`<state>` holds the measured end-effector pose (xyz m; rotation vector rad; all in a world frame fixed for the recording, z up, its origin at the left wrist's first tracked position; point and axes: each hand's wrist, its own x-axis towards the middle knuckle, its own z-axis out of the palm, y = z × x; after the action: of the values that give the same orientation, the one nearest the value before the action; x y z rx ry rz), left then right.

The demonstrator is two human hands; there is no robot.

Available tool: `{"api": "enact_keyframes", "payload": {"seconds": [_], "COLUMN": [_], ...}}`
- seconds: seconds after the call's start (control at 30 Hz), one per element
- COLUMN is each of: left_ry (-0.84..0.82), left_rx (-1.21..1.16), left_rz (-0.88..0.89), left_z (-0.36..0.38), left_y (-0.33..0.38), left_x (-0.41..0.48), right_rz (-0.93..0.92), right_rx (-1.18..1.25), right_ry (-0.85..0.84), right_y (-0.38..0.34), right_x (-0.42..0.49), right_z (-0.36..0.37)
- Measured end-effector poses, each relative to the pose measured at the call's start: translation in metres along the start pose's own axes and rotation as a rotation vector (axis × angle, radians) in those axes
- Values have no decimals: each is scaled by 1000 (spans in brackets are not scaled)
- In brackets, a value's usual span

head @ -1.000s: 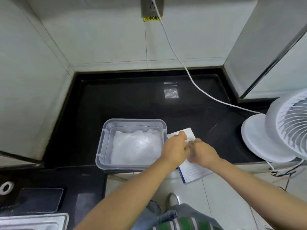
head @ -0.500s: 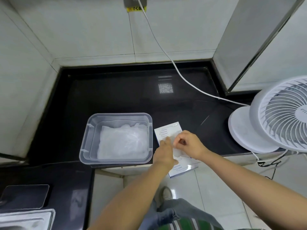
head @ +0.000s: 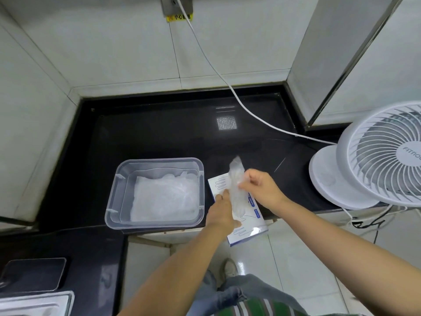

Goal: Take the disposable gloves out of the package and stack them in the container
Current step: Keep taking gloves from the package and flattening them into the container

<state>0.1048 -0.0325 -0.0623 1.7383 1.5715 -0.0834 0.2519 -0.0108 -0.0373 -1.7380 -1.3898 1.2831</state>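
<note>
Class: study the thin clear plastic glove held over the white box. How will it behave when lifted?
Probably very floppy: the thin clear plastic glove bends and crumples where the right hand pinches it. Likely almost weightless, since a fingertip pinch holds it up. It may settle unevenly, judging by the rumpled pile of gloves in the clear plastic container.

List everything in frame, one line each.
container: 1, clear plastic, on countertop, left of package
stacked gloves: pile, translucent white, inside container
glove package: 1, white, blue print, countertop front edge
single glove: 1, translucent, above package
fan: 1, white, countertop right end
cable: 1, white, from socket toward fan
socket: 1, grey, wall
countertop: 1, black
left hand: presses package
right hand: pinches single glove
</note>
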Motion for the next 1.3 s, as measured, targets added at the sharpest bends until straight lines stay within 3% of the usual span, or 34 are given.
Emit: {"api": "enact_keyframes", "payload": {"seconds": [0.1, 0.23, 0.33, 0.4, 0.5, 0.67, 0.77, 0.93, 1.13, 1.3], "left_ry": [-12, -56, 96, 203, 293, 137, 52, 167, 268, 361], "left_rx": [2, -32, -148, -349, -853, -1265, -1118, -1030, -695, -705], "left_rz": [4, -15, 56, 67, -20, -66, -122, -118, -90, -226], "left_z": [-1, -10, -25, -44, -84, -138, -139, -149, -165, -165], "left_y": [1, 1, 6, 10, 16, 2, -17, -46, -88, -127], "left_x": [-1, 5, 6, 6, 2, -9, -13, -26, -29, -27], "right_rz": [-34, -42, 15, 29, 17, 41, 14, 32, 134, 120], "right_rx": [306, 511, 574, 584, 579, 464, 469, 303, 150, -57], "right_ry": [46, 45, 33, -28, -91, -72, -61, -300, -519, -459], "right_y": [-17, -34, -37, -40, -49, -57, -64, -80, -96, -106], "right_x": [3, 4, 6, 8, 8, 16, 19, 25, 36, 53], "right_z": [-10, -22, -25, -26, -23, -3, 13, 39, 64, 73]}}
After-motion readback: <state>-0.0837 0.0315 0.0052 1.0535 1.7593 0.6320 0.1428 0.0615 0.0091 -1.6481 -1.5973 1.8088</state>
